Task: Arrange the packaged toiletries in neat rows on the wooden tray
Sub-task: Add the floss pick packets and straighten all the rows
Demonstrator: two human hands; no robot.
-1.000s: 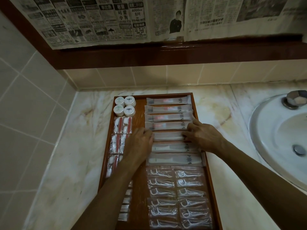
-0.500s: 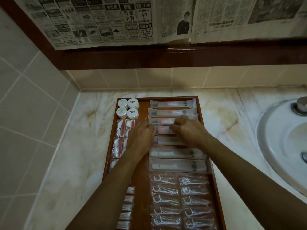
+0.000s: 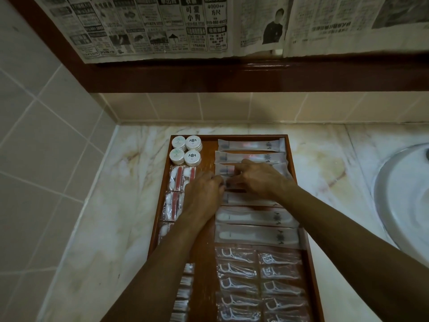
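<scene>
A wooden tray [image 3: 209,159] lies on the marble counter. Long toothbrush packets [image 3: 250,145] lie in a column down its right side. My left hand [image 3: 202,196] and my right hand [image 3: 260,180] meet at the left end of one toothbrush packet [image 3: 232,185] in the middle of that column, fingers curled on it. The hands cover most of this packet. Two wider white packets [image 3: 255,235] lie nearer me, then floss-pick packets [image 3: 260,282] in two columns. Round white jars [image 3: 185,149] sit at the far left corner. Cotton-bud packets [image 3: 178,181] run down the left side.
A white sink basin [image 3: 404,205] sits in the counter at the right. Tiled walls close the left side and the back. A dark wooden ledge [image 3: 255,75] with newspaper hung above it runs over the tray.
Both hands have moved up the column from a nearer packet to one farther from me. My right hand has slid left along it until it almost touches my left hand.
</scene>
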